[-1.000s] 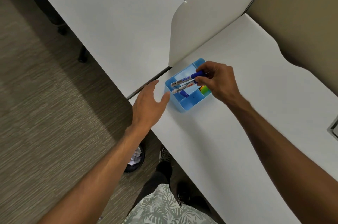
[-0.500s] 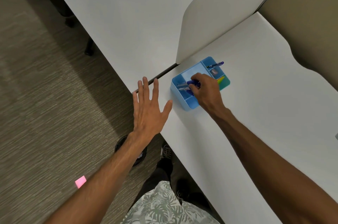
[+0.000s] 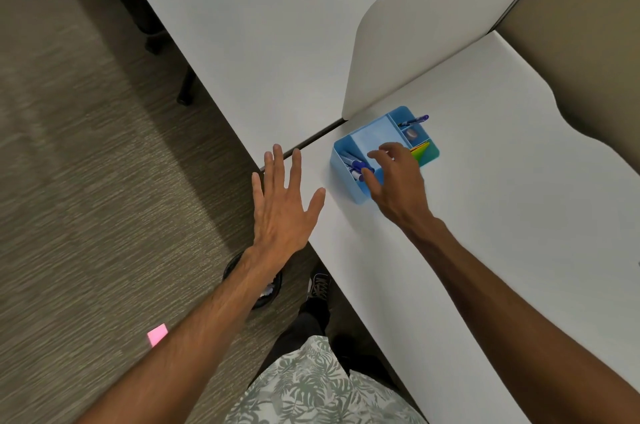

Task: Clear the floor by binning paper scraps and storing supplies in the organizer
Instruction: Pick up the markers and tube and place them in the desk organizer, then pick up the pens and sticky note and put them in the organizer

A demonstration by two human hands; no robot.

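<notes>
A light blue organizer point(image 3: 375, 138) stands on the white desk point(image 3: 502, 215) near the divider. Blue markers point(image 3: 355, 165) lie in its near-left compartment, a pen point(image 3: 414, 120) sticks out of the far one, and coloured sticky notes point(image 3: 420, 150) fill the right one. My right hand point(image 3: 394, 181) hovers over the organizer's front, fingers spread, holding nothing. My left hand point(image 3: 282, 205) is flat and open at the desk's edge, left of the organizer. A pink paper scrap point(image 3: 157, 334) lies on the carpet. A black bin point(image 3: 256, 285) with crumpled paper is partly hidden under my left forearm.
A second white desk point(image 3: 259, 25) runs along the upper left, split off by a curved white divider panel point(image 3: 426, 32). Dark chair legs point(image 3: 185, 91) stand on the grey carpet beside it. My shoes and legs are under the desk edge.
My right hand has let go of the blue markers, which now lie in the organizer's left compartment, and its fingers have opened. My left hand has spread flat. The view shifted, showing the pink scrap.
</notes>
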